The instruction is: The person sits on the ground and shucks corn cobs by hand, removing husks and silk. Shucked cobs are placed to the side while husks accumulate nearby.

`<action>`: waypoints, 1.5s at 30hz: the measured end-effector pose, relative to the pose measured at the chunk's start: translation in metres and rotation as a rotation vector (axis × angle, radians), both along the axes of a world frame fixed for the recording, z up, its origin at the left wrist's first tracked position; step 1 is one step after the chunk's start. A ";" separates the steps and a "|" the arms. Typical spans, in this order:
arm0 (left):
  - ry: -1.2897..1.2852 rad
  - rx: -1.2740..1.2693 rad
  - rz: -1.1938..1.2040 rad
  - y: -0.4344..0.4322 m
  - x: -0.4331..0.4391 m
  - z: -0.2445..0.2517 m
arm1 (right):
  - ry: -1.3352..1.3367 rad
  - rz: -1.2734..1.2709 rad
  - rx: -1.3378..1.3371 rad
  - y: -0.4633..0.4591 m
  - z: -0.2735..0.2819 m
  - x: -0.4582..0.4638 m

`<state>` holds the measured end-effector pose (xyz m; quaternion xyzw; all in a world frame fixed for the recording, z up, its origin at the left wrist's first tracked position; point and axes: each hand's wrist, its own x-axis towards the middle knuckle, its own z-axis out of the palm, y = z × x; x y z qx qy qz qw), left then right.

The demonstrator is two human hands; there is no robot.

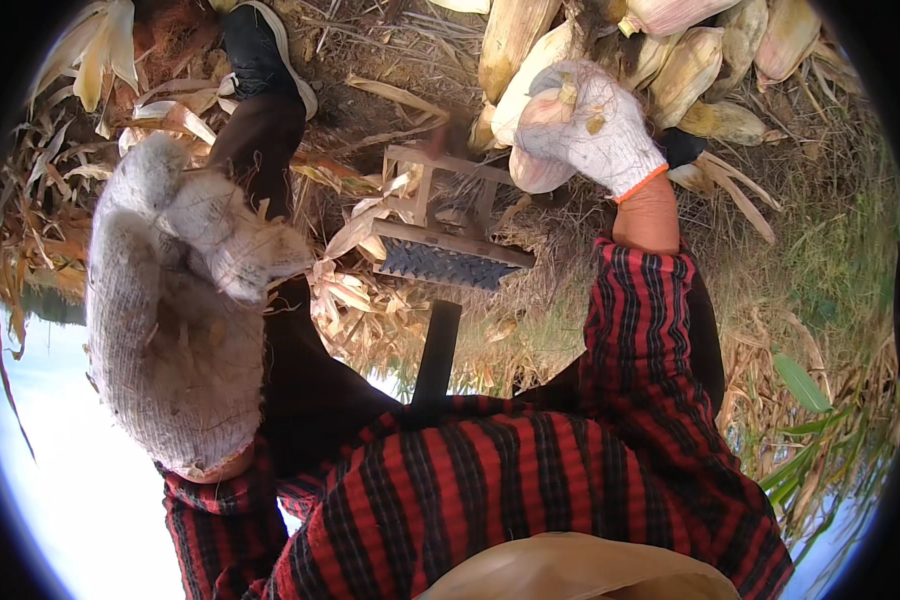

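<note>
My right hand [596, 127], in a white knit glove with an orange cuff edge, grips a husk-covered ear of corn [538, 169]. Its fingers wrap the ear, which has pale and pinkish husk. More ears in dry husk [521, 45] lie right beside that hand. On the left, my left hand [184, 315] is raised close to the camera in a soiled knit glove. Its palm faces the view and its fingers are bent over. Thin husk shreds show by the fingertips; whether they pinch anything is unclear.
A low wooden stool with a woven dark seat [446, 262] is between my legs. Dry husks and stalks [67, 180] litter the left side. Several ears [690, 71] lie at the upper right. Dry grass [817, 225] is to the right. One shoe [259, 52] shows at the upper left.
</note>
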<state>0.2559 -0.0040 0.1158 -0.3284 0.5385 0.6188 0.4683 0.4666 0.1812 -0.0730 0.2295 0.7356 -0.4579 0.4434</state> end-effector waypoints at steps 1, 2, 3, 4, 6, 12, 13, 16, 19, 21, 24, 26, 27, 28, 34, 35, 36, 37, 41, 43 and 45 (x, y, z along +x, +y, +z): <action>0.030 0.000 0.039 0.002 -0.007 0.001 | 0.179 -0.167 -0.102 0.016 0.004 -0.014; -0.005 0.098 0.121 0.005 -0.015 0.002 | 0.356 -0.205 -0.166 0.033 0.008 -0.026; 0.020 0.101 0.152 0.007 -0.022 0.003 | 0.413 -0.310 -0.257 0.053 0.011 -0.038; 0.077 0.067 0.151 0.011 -0.026 0.008 | 0.485 -0.219 -0.182 0.072 0.011 -0.050; 0.157 0.078 0.187 0.017 -0.031 0.014 | 0.664 0.020 -0.007 0.098 0.008 -0.066; 0.324 0.168 0.255 0.025 -0.022 0.032 | 0.488 -0.498 -0.199 0.142 -0.023 -0.081; 0.357 0.196 0.247 0.023 -0.017 0.036 | 0.515 -0.377 -0.098 0.144 -0.028 -0.086; 0.454 0.198 0.310 0.015 0.000 0.052 | 0.588 -0.090 -0.031 0.131 -0.040 -0.113; 0.580 0.374 0.314 0.005 0.021 0.076 | 0.674 0.246 0.002 0.088 -0.042 -0.150; 0.651 0.526 0.273 -0.001 0.041 0.090 | 0.697 0.365 0.116 0.061 -0.035 -0.163; 0.710 0.421 0.289 -0.013 0.054 0.090 | 0.755 0.389 0.312 0.025 -0.018 -0.150; 0.662 0.433 0.256 -0.022 0.065 0.084 | 0.699 0.055 0.180 0.015 -0.005 -0.138; 0.643 0.423 0.199 -0.029 0.068 0.079 | 0.571 -0.108 0.089 0.013 0.002 -0.129; 0.551 0.512 0.155 -0.033 0.067 0.074 | 0.538 -0.178 0.111 0.012 0.008 -0.122; 0.513 0.532 -0.130 -0.027 0.090 0.036 | 0.858 -0.282 0.745 0.032 0.070 -0.104; 0.541 0.474 -0.180 -0.027 0.092 0.031 | 0.947 -0.464 0.633 0.032 0.089 -0.096; 0.502 0.458 -0.200 -0.024 0.090 0.028 | 0.969 -0.940 0.275 0.025 0.105 -0.095; 0.480 0.441 -0.200 -0.024 0.089 0.025 | 0.907 -1.369 -0.127 0.013 0.122 -0.094; 0.514 0.429 -0.156 -0.026 0.085 0.026 | 0.909 -1.586 -0.821 -0.027 0.189 -0.073; 0.632 0.507 -0.173 -0.030 0.091 0.030 | 0.919 -1.567 -0.913 -0.055 0.204 -0.059; 0.751 0.653 -0.130 -0.035 0.104 0.035 | 0.939 -1.424 -0.996 -0.086 0.208 -0.041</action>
